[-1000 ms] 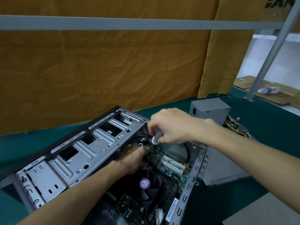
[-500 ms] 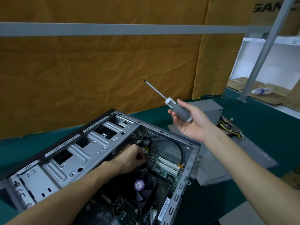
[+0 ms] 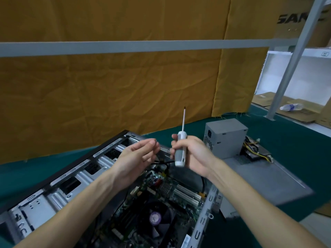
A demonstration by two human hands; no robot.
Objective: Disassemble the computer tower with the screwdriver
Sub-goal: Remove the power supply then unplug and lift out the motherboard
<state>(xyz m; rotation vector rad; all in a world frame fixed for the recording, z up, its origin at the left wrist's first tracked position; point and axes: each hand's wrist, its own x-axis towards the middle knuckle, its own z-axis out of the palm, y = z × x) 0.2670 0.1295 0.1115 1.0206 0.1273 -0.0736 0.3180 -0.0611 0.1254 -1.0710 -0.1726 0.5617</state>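
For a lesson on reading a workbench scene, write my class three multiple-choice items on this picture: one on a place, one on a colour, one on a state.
1. Where is the grey power supply?
A. Inside the computer tower
B. On the table, right of the tower
C. In the left hand

2. What colour is the table cover?
A. Dark green
B. Red
C. White

3. How is the screwdriver held?
A. Tip in a screw
B. Lying on the table
C. Upright in the right hand, tip up

Answers:
1 B: it stands outside the computer tower, on the cover.
2 A: green shows all around the tower.
3 C: the right hand grips the handle, shaft pointing up; the left hand is beside it, fingers loosely bent.
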